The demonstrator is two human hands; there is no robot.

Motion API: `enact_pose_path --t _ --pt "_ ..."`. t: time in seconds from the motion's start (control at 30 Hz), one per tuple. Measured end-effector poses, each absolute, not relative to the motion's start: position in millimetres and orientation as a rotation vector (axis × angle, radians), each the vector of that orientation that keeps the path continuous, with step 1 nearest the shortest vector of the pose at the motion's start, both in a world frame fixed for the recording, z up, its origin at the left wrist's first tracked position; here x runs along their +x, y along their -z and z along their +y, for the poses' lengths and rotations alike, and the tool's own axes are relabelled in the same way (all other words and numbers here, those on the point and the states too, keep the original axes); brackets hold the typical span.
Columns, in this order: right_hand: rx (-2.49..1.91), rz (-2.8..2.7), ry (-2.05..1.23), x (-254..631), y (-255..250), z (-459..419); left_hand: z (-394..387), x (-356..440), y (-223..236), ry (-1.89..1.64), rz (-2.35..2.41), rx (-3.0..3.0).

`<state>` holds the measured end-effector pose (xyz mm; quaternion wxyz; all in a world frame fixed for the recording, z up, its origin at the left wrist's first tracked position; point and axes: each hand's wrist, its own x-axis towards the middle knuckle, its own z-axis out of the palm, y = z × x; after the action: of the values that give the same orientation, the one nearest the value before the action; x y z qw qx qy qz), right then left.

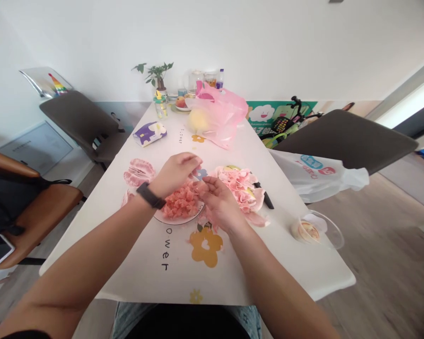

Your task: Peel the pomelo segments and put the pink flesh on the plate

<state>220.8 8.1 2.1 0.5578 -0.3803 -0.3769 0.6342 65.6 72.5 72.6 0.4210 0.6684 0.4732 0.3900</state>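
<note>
A white plate (178, 222) is heaped with pink pomelo pulp (181, 203). My left hand (180, 170), with a dark watch on the wrist, is above the far side of the heap; its fingers are pinched together, and what they hold is hard to make out. At the plate's right edge, my right hand (217, 200) is closed with a small piece of pomelo flesh (200, 187) at its fingertips. Peeled pomelo segments (139, 172) lie to the left of the plate. Pink-white peel and membrane (237, 186) are piled to the right, partly covering a black-handled knife (267, 200).
Farther back are a tissue pack (150, 133), a pink plastic bag (226, 113) beside a pale yellow round fruit (198, 121), a bottle (160, 106) and a potted plant (159, 75). A clear cup (309, 230) lies near the right edge. A white bag (314, 176) hangs by the right chair.
</note>
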Motion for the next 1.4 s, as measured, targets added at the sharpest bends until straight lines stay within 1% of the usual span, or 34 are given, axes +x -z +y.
enact_pose_path --t 0.07,0.17,0.33,0.53,0.67,0.77,0.83,0.9,1.0,1.07,1.2,1.4 --pt "-0.821 -0.807 -1.6 221 -6 7 51 41 -63 -0.964 1.212 1.633" --pt "-0.768 -0.745 -1.766 217 -10 5 26 16 -47 -0.956 0.967 1.701" --pt "-0.643 -0.748 -1.942 206 -8 4 14 2 -30 -0.887 0.796 1.914" --pt "-0.693 -0.716 -2.044 200 -1 6 9 -2 -6 -0.987 0.968 1.698" --pt "-0.703 -0.805 -2.094 196 1 5 6 -1 -1 -1.073 1.121 1.593" --pt "-0.785 -0.869 -2.016 193 4 4 5 -3 -3 -1.135 1.197 1.656" --pt "-0.886 -0.906 -1.882 191 7 3 5 -6 -4 -1.158 1.248 1.706" --pt "-1.024 -1.008 -1.657 190 9 3 6 -8 -4 -1.181 1.287 1.739" --pt "-1.165 -1.314 -1.27 191 8 2 8 -12 -4 -1.199 1.294 1.723" --pt "-1.155 -1.515 -1.137 191 4 2 8 -14 -4 -1.19 1.282 1.699" --pt "-1.052 -1.698 -1.053 187 -3 2 6 -13 -5 -1.169 1.235 1.681" --pt "-1.081 -1.588 -1.078 183 2 3 4 -10 -5 -1.137 1.218 1.68"
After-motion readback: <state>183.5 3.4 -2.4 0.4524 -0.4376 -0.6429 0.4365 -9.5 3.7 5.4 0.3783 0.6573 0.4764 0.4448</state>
